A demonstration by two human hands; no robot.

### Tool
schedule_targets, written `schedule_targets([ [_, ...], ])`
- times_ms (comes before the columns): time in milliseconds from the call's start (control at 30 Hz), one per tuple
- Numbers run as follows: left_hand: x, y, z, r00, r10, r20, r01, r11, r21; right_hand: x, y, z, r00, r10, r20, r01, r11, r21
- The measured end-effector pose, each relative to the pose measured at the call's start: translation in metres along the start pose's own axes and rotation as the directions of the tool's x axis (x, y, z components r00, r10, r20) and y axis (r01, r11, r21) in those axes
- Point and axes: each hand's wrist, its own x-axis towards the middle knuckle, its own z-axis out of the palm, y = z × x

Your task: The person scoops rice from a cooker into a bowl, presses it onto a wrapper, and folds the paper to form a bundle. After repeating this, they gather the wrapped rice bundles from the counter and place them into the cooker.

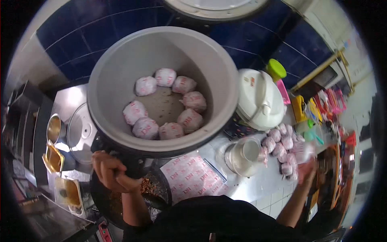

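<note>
A large grey pot (100, 80) holds a ring of round, paper-wrapped bundles (146, 128) printed in red, lying around its bottom. Just below the pot's front rim is my left hand (109, 171), its fingers curled closed over the edge of a dark wok (98, 193); what they hold, if anything, is hidden. Far to the right, my right hand (307, 169) is blurred by motion. A smeared white-and-pink wrapped bundle (303, 152) shows at its fingers, beside a pile of similar wrapped bundles (279, 150) on the counter.
Printed wrapping paper (187, 177) lies in front of the pot. A pale bowl (245, 159) stands on the counter (242, 189). Behind it sits a white-lidded cooker (258, 97). At left are a metal lid (82, 135) and a container of yellowish food (71, 192).
</note>
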Motion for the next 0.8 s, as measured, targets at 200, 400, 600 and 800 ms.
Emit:
schedule_targets([
  [200,0.003,-0.001,-0.003,0.995,0.003,0.097,0.000,0.999,-0.032,0.072,-0.102,0.327,0.867,-0.085,0.492,0.334,0.831,-0.445],
  [400,0.006,0.002,-0.009,0.994,-0.033,0.107,0.036,0.999,-0.023,0.124,0.015,0.538,0.436,0.305,0.847,0.476,0.721,-0.505],
  [600,0.001,-0.004,-0.014,0.988,-0.011,0.157,0.024,0.996,-0.083,0.147,0.195,0.615,0.288,0.396,0.872,0.690,0.545,-0.476],
  [800,0.000,-0.009,-0.021,0.965,0.035,0.261,-0.007,0.994,-0.108,0.128,0.206,0.622,0.221,0.487,0.845,0.821,0.375,-0.431],
])
